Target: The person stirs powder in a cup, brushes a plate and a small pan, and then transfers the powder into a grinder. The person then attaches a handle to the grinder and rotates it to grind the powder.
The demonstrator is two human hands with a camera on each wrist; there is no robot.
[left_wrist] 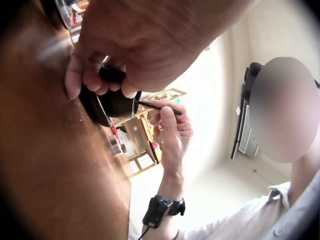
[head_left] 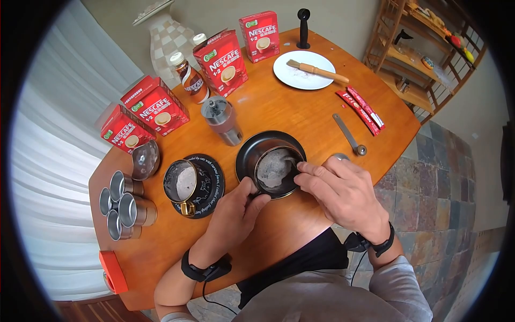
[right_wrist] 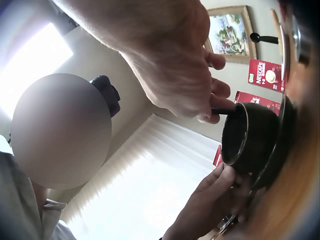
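Dark cup [right_wrist: 262, 140]: upright on black saucer [head_left: 244, 157], counter [head_left: 289, 225] below; greyish contents [head_left: 273, 166].
Cup handle [left_wrist: 112, 75]: left grip [head_left: 230, 214] pinches it; surest hold.
Cup feel: likely rigid, fairly weighty, smooth, breakable; bare wall may slip.
Thin utensil [left_wrist: 160, 107]: right grip [head_left: 343, 193] pinches it, tip inside cup; looks light, stiff.
Beyond saucer: grinder [head_left: 222, 121].
Leftward: second cup [head_left: 167, 185], black coaster [head_left: 209, 188].

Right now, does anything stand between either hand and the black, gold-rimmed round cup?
Nothing visible does. The left hand pinches the cup by its black handle; the right hand holds a slim dark utensil over the open rim. The cylindrical metal grinder stands beyond, blocking neither.
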